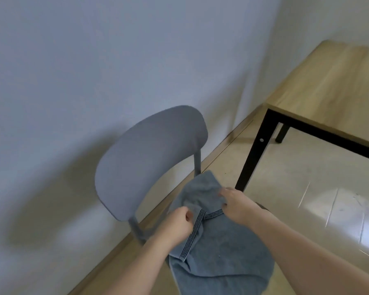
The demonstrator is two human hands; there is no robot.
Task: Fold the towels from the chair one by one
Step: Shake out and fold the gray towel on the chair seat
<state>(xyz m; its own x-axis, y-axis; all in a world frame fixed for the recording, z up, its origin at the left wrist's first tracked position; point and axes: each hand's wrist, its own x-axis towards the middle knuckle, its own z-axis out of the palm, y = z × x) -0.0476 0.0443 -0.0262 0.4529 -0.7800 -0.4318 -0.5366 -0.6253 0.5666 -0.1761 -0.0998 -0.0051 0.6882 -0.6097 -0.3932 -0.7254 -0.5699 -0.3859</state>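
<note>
Head view: pale wall (73,60), glossy tile floor (307,209), one wooden table (328,92), black frame. One grey chair (149,158); one blue-grey towel (222,248) heaped on seat. Left hand (177,224) and right hand (237,204) each pinch towel cloth near striped border.

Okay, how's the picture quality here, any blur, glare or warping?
Head view: chair back smeared by motion blur; bright glare streaks on the floor tiles; wide-angle warping bends the table edges; both hands and the towel moderately sharp.
</note>
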